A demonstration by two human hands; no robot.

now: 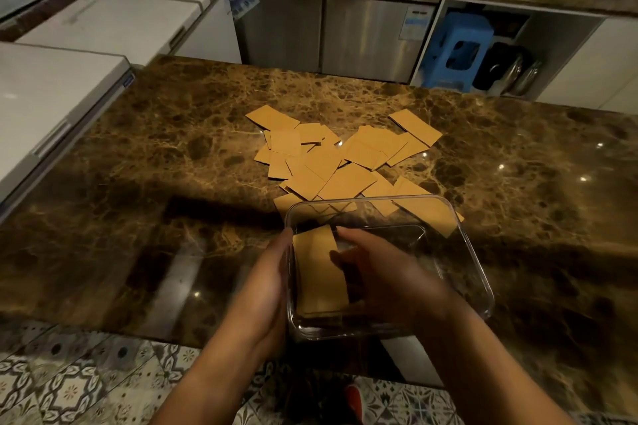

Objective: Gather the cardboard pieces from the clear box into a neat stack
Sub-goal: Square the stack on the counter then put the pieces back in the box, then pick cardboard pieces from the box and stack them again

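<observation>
A clear plastic box sits on the brown marble counter near its front edge. Inside it, against the left wall, stands a small stack of tan cardboard pieces. My right hand is inside the box, its fingers curled round the right side of that stack. With straight fingers, my left hand presses flat against the outside of the box's left wall. Several more cardboard pieces lie scattered on the counter beyond the box.
White chest freezers stand to the left of the counter. Beyond it are a steel cabinet and a shelf with a blue stool. Patterned floor tiles show below the counter's front edge.
</observation>
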